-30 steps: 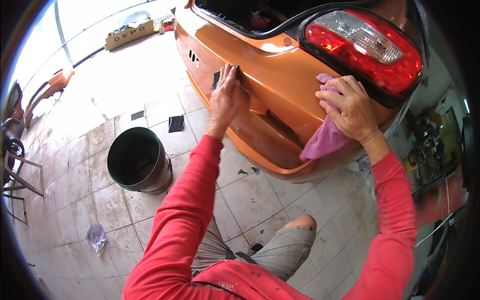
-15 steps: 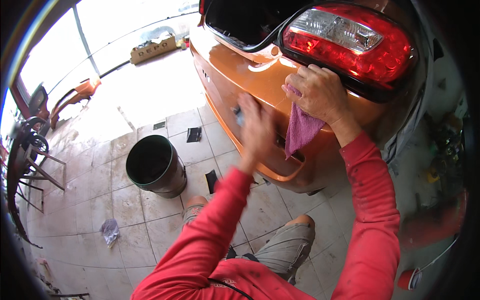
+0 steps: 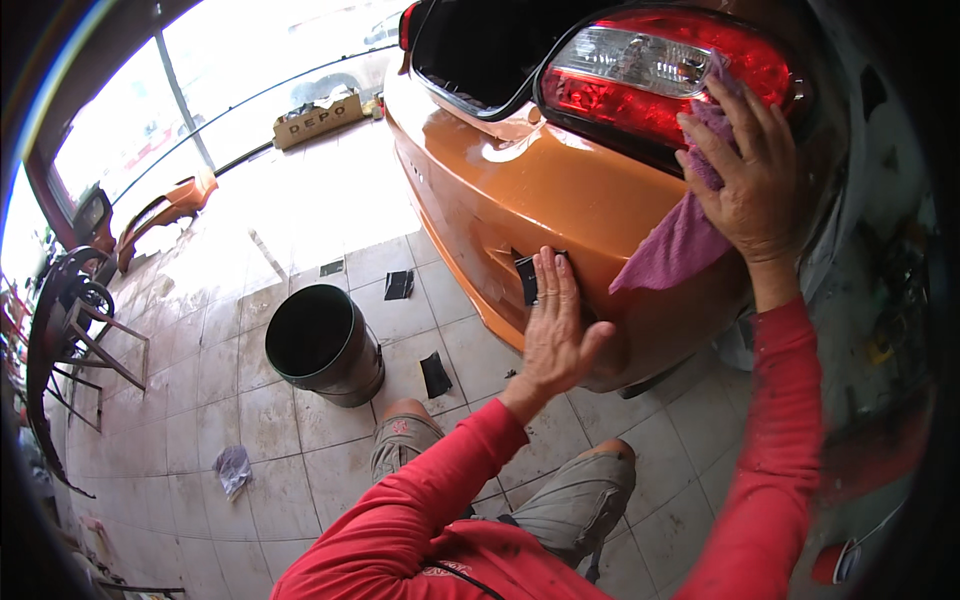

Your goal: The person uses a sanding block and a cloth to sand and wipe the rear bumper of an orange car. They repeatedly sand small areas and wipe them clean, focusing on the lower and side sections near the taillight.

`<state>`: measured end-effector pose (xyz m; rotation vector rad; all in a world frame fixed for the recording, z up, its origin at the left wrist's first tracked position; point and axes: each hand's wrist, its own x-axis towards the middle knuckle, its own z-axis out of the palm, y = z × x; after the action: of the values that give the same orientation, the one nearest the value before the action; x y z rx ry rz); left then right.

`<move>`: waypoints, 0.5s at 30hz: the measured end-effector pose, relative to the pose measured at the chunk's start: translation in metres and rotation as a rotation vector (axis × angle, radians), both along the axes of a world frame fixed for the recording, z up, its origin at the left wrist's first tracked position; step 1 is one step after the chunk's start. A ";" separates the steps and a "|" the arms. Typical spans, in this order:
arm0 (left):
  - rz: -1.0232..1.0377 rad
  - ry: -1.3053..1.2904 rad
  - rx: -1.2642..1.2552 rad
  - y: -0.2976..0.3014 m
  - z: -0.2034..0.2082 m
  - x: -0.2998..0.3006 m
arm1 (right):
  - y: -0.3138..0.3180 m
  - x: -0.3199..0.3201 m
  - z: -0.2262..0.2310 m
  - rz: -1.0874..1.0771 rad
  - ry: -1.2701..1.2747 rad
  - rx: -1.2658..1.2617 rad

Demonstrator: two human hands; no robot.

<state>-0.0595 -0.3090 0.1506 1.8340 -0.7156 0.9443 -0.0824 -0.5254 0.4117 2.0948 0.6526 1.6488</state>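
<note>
My left hand (image 3: 556, 335) lies on the side of the orange car bumper (image 3: 470, 190), fingers straight and pressed together over a small black sheet of sandpaper (image 3: 527, 281). Part of the sheet shows beside the fingertips; the rest is under them. Higher and to the right, my right hand (image 3: 757, 185) grips a purple cloth (image 3: 672, 250). Its bunched upper part is against the red and clear tail light (image 3: 640, 75). The cloth's lower corner hangs over the bumper.
A black bucket (image 3: 325, 345) stands on the tiled floor (image 3: 230, 390) to my left. Black sheets (image 3: 435, 375) and a crumpled plastic bag (image 3: 233, 470) lie around it. Farther off are a cardboard box (image 3: 318, 121), an orange body part (image 3: 168, 213) and a metal stand (image 3: 110, 345).
My right hand has moved up and right with the cloth, from the bumper edge below the tail light onto the light. My left hand, blurred before, is lower, its sandpaper now visible.
</note>
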 end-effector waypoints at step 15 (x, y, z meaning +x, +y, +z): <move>0.033 0.208 -0.128 0.089 0.020 0.106 | 0.023 0.008 -0.014 0.056 -0.027 0.064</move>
<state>0.0462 -0.2197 0.1701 1.8030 -0.4875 0.7879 -0.0744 -0.5025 0.3972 2.1123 0.6641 1.7471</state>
